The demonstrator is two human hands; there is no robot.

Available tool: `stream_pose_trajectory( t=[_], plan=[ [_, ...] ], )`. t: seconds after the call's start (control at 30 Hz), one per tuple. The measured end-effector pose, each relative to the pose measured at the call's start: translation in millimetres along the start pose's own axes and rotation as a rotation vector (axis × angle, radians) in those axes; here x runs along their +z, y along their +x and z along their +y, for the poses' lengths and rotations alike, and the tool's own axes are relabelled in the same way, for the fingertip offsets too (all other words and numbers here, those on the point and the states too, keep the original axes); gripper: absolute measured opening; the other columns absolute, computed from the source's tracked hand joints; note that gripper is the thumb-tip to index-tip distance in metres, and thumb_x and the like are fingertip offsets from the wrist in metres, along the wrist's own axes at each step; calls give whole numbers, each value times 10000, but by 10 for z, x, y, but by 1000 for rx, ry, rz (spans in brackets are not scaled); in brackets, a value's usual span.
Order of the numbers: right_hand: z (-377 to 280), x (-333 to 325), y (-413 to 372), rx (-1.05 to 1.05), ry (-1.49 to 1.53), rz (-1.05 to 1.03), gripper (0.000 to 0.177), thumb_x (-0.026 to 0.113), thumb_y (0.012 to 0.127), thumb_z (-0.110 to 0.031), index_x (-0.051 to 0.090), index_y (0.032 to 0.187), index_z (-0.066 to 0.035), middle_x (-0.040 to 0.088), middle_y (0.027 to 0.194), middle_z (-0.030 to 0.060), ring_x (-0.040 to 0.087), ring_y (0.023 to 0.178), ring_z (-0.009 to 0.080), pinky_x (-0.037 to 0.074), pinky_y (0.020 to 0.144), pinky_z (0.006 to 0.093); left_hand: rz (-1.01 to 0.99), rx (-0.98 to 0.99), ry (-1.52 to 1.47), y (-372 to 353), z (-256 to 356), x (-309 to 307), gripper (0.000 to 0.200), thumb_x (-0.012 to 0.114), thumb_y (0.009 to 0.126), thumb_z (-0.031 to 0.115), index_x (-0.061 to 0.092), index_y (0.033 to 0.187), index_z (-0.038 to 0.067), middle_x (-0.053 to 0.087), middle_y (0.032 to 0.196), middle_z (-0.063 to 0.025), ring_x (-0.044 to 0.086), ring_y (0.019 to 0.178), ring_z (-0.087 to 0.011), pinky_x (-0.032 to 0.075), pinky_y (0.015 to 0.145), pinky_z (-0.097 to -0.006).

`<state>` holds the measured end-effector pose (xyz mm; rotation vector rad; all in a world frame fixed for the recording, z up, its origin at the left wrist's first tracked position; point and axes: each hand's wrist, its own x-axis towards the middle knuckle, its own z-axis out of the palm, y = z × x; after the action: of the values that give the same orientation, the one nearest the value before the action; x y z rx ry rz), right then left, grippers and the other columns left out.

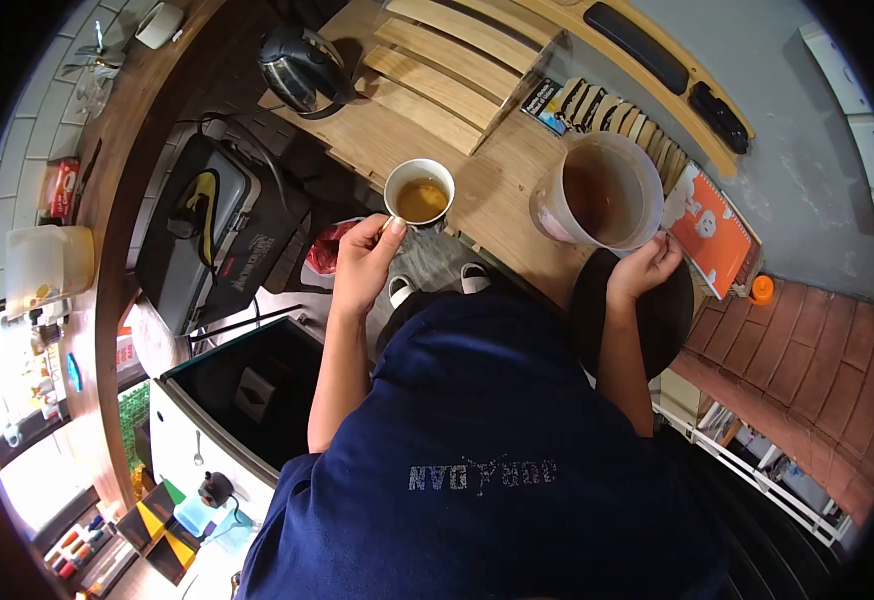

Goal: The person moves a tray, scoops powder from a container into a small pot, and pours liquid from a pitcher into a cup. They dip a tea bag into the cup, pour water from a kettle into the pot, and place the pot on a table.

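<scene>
My left hand (365, 265) is closed on the handle of a white cup (419, 173). The cup is upright and has a yellowish-brown liquid (423, 203) in it. To the right, my right hand (645, 268) grips a translucent plastic jug (551, 207) at its near right side. Brown liquid (597, 190) shows inside the jug, which tilts a little in this view. The hand covers the part of the jug that it holds. Cup and jug are apart, with the wooden counter (502, 190) between and beneath them.
A black kettle (304, 70) and a slatted wooden rack (437, 75) stand on the counter. Books (622, 120) and an orange booklet (709, 230) line the wall. Below my right hand lies a dark round surface (629, 325). An open dark bin-like container (247, 385) is at left.
</scene>
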<state>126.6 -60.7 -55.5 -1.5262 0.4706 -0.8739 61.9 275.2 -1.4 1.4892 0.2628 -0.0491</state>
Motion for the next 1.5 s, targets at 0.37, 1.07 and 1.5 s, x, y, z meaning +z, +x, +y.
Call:
stream_pose_trajectory(
  t=[0.37,1.07,1.5],
  plan=[
    [-691,263,-10,-471,-47,-71,168,581,841,-16,455,951,-2,512,989,115,496,866,176,404,799,296,106,31,-2,-101,81,-323,239,593,902,220,610,803,3,459,664,74,363,617,-20,298,549,-203],
    [-1433,1826,-1570,-358,265,-1697,580,756,687,-131,511,1202,-25,549,1118,55,551,938,152,428,765,294,349,84,-126,-805,485,-886,207,580,906,195,627,847,2,512,694,65,388,620,-14,305,552,-184],
    [-1805,2704,-2897,-346,268,-1709,573,744,685,-96,506,1202,-20,568,1044,58,508,866,123,407,733,255,289,201,-190,-797,786,-2414,207,586,895,189,611,807,3,500,678,54,383,619,-31,307,555,-200]
  ],
)
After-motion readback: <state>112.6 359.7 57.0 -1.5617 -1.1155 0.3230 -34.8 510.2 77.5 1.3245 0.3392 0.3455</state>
